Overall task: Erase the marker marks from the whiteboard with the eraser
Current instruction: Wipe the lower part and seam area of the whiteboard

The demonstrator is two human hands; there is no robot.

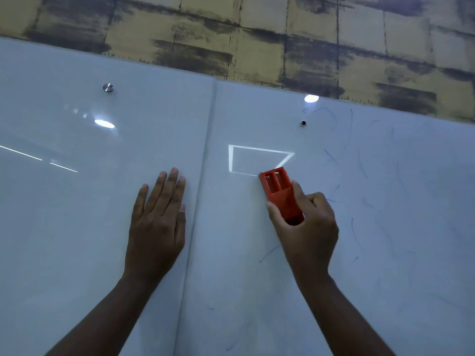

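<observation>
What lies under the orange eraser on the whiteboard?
The eraser, gripped by the right hand, rests on the whiteboard. Faint blue marks show around it; anything directly beneath is covered.

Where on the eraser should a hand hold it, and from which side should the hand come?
Probably the lower half of the eraser, approached from below, as the right hand does now: thumb on its left edge, fingers curled round the right. Its long body points up the whiteboard, and the upper end has open slots, so a low grip keeps the flat face on the board.
</observation>
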